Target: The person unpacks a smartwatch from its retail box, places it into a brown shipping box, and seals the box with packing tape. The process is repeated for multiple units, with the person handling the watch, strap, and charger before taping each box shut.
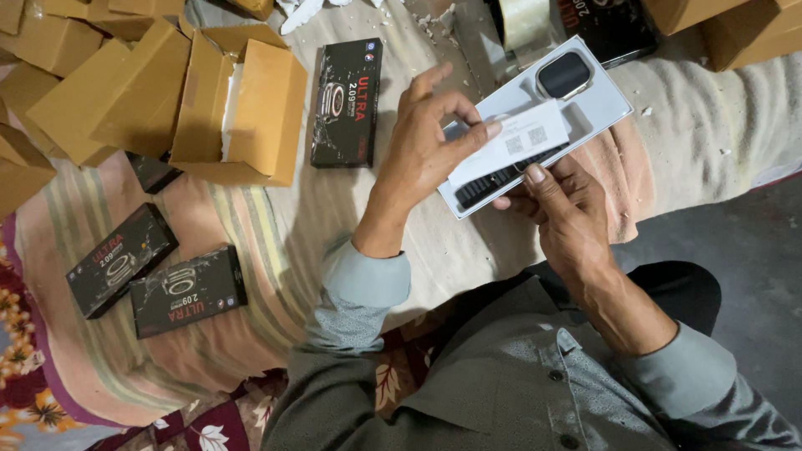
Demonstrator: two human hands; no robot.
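A white tray (597, 104) holding a square smartwatch (565, 75) and black strap (493, 182) rests tilted in the right hand (561, 219), clamped from below, while the left hand (426, 138) pinches a white slip (511, 142) against its top; black cartons (346, 103) lie left, bare blanket (468, 250) beneath

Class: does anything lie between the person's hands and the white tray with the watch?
Nothing visible does. The right hand grips the tray directly; the left hand pinches a white leaflet lying over it.
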